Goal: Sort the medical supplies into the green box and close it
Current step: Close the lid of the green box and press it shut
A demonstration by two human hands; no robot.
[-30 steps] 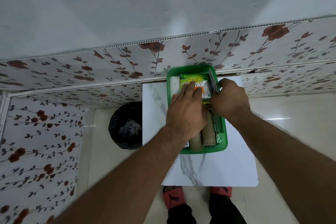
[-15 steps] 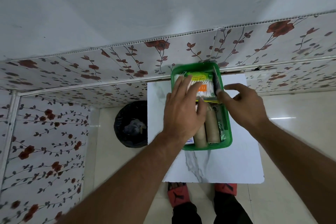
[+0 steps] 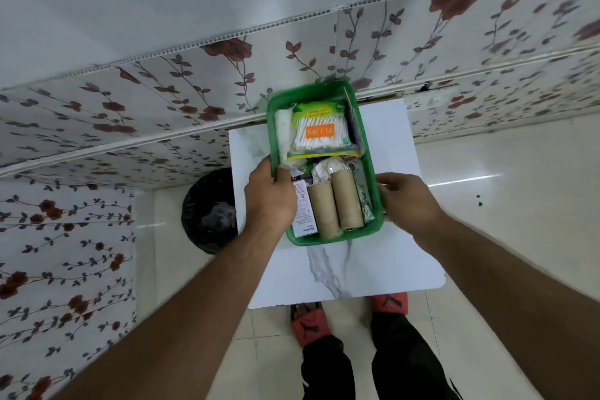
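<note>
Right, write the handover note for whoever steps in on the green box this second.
Left hand: gripping the left wall of the green box, thumb over the rim.
Right hand: against the box's right wall; grip not fully visible.
Box sits on the white marble-pattern table, far side toward the wall.
Inside: cotton swab pack, gauze roll, two brown bandage rolls, white medicine carton, foil strips.
Done: supplies appear packed; none visible loose on the table.
Left: close the box. No lid is visible.
</note>
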